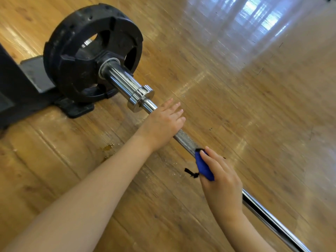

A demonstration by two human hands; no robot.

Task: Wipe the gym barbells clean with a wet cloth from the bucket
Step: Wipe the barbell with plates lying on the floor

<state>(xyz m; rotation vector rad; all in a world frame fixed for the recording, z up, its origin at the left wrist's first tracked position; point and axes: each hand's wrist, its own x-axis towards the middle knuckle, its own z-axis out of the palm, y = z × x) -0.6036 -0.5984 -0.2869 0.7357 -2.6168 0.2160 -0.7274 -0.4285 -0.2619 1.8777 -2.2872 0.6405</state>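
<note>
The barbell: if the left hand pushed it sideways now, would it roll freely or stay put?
Probably it would roll. The barbell rests on a round black weight plate standing on a smooth wooden floor. It is likely heavy, so slow to start. The left hand lies across the shaft, the right hand presses a blue cloth on it; both may steady it.

A gym room — weights on a wooden floor

A steel barbell carries a black weight plate above a polished wooden floor — beside it stands a dark metal frame, and window light reflects off the boards.
</note>
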